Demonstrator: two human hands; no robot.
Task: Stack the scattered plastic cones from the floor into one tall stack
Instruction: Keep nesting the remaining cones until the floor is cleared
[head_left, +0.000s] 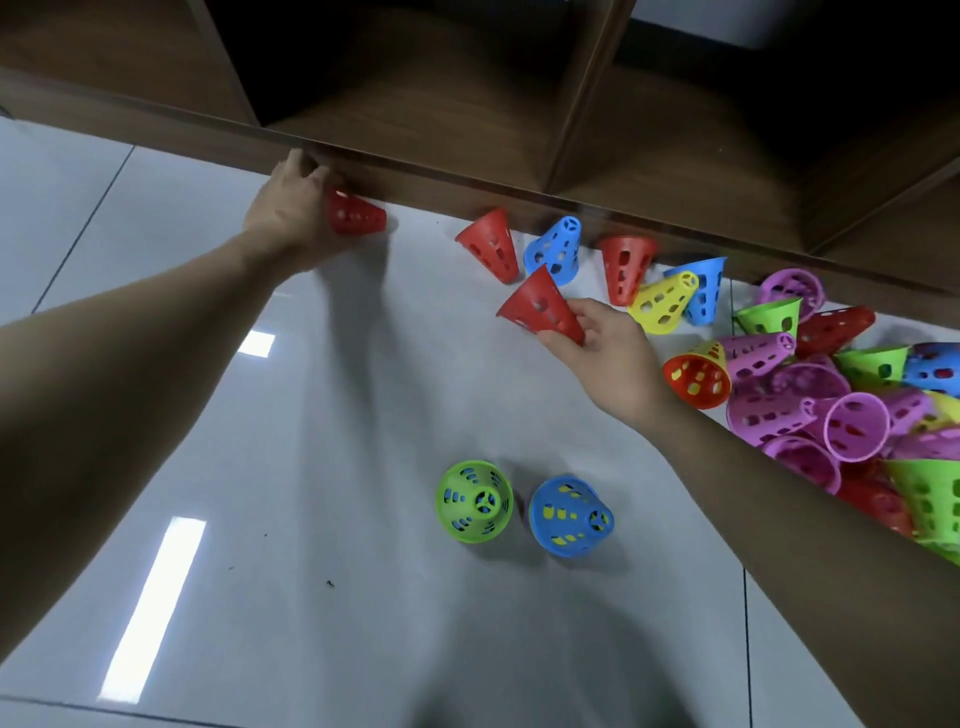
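Two red cones (357, 215) (543, 306) gripped, shelf edge (467, 174) beside, open floor (311, 415) between.

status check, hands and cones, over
Left hand grips a red cone by the shelf. Right hand holds another red cone. Two short stacks stand near; pile waits right.

text: none readable | labels: none | numbers: none

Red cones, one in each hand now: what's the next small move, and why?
Probably bring the left hand with its red cone over to the right hand and nest it with that hand's red cone. Both hands are full, and no red stack stands on the floor yet.
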